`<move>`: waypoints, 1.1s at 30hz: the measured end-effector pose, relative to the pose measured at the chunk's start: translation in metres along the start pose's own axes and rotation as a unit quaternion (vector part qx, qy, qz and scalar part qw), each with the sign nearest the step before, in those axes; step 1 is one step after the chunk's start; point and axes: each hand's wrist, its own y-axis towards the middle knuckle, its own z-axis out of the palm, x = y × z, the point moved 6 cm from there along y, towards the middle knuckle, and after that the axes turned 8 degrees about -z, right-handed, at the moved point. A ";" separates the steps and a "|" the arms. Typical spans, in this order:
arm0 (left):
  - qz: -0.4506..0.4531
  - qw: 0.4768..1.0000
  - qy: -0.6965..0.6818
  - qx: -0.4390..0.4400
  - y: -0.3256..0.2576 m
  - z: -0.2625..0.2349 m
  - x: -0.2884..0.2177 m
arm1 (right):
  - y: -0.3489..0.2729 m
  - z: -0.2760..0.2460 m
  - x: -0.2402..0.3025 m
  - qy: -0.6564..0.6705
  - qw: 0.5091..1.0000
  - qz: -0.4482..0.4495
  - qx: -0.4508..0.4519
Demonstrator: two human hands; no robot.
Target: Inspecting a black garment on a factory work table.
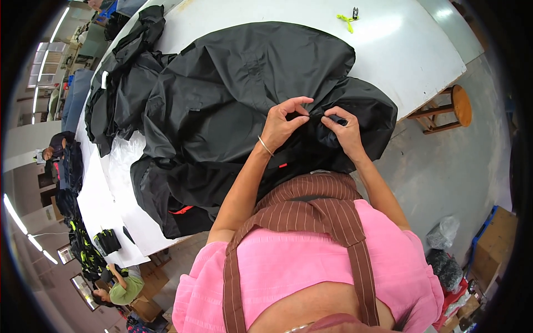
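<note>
A large piece of thin, shiny black fabric point(205, 127), perhaps a jacket, lies rumpled across the near part of the white table and hangs toward my apron. My left hand point(280, 122) is closed, thumb and a finger pinched together at a small edge of the fabric, the index finger raised. Close beside it on the right, my right hand point(345, 130) pinches the same edge between thumb and fingers. What exactly lies between the fingertips is too small to make out. A small red tag point(283, 165) shows on the fabric below my hands.
Thread snips point(347, 22) with yellow-green handles lie on the white table point(411, 55) at the far side. Clear plastic film point(125, 158) sits left of the fabric. A wooden stool point(458, 105) stands off the table's right corner. Two other people work at the left.
</note>
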 end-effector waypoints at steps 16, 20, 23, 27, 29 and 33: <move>0.129 0.980 0.128 -0.078 -0.010 0.012 0.001 | -0.013 0.015 0.047 -0.211 0.966 -0.142 0.037; 0.080 0.990 0.028 -0.115 -0.010 0.001 0.011 | -0.014 0.009 0.046 -0.207 0.965 -0.144 0.070; 0.065 0.981 -0.054 -0.177 -0.010 -0.016 0.014 | -0.014 -0.018 0.034 -0.212 0.975 -0.067 -0.012; 0.106 0.965 0.091 -0.221 -0.014 -0.017 0.002 | -0.025 -0.004 0.006 -0.094 0.985 0.093 0.113; 0.097 0.940 0.157 -0.285 -0.026 -0.014 -0.002 | -0.029 0.010 0.007 -0.042 0.986 0.070 0.142; -0.080 0.970 0.039 -0.228 -0.035 0.008 0.026 | -0.044 0.043 0.001 0.025 0.975 0.135 0.176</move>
